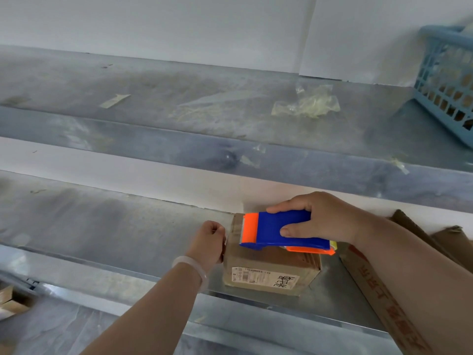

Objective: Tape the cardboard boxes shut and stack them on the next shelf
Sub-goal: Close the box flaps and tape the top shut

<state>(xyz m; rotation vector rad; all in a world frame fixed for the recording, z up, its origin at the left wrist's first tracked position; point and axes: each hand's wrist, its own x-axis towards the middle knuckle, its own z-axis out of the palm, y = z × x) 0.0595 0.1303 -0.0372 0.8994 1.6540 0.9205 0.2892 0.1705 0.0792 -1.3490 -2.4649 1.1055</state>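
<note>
The right hand (325, 219) grips a blue-and-orange tape dispenser (279, 233) atop a small cardboard box (271, 272) on the metal shelf (102, 226); the left hand (208, 240) pinches at the box's left edge.

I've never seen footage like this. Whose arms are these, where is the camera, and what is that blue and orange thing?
There is no machine here. These are a person's two bare arms, filmed by one wide camera worn on the head, looking forward and down. The right hand grips a tape dispenser, which rests on top of a small cardboard box standing on a metal shelf. The left hand, fingers curled, is against the box's left side; I cannot tell whether it pinches tape. To the right lies flattened cardboard. The upper shelf carries tape scraps, crumpled plastic and a blue basket.
</note>
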